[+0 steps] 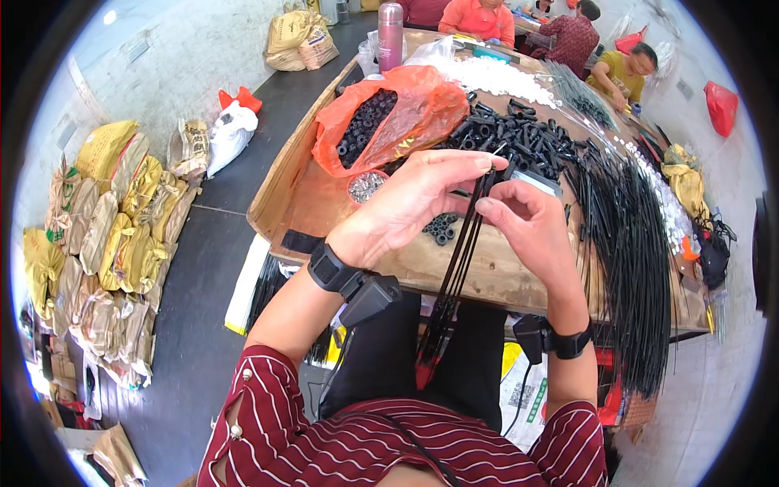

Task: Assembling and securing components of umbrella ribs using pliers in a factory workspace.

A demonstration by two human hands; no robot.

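Note:
Several thin black rods (pixel 465 252) hang from between my hands down to my lap, spreading a little toward their lower ends. My left hand (pixel 414 195) reaches over from the left, its thumb and forefinger closed around the upper ends of the rods. A short thin tip pokes out above those fingertips. To the right, my right hand (pixel 531 227) is curled in a pinch, with the thumb tip right against the rods. What sits between its fingertips is too small to make out. Small black ring-shaped parts (pixel 441 228) lie on the wooden table (pixel 503 276) below my hands.
An orange plastic bag (pixel 438 101) holds black parts, beside a tub of small metal pieces (pixel 367 186). Black tubular parts (pixel 519 130) are heaped behind my hands; long black rods (pixel 633 243) overhang the right edge. Co-workers sit at the far end. Wrapped bundles (pixel 105 235) line the left wall.

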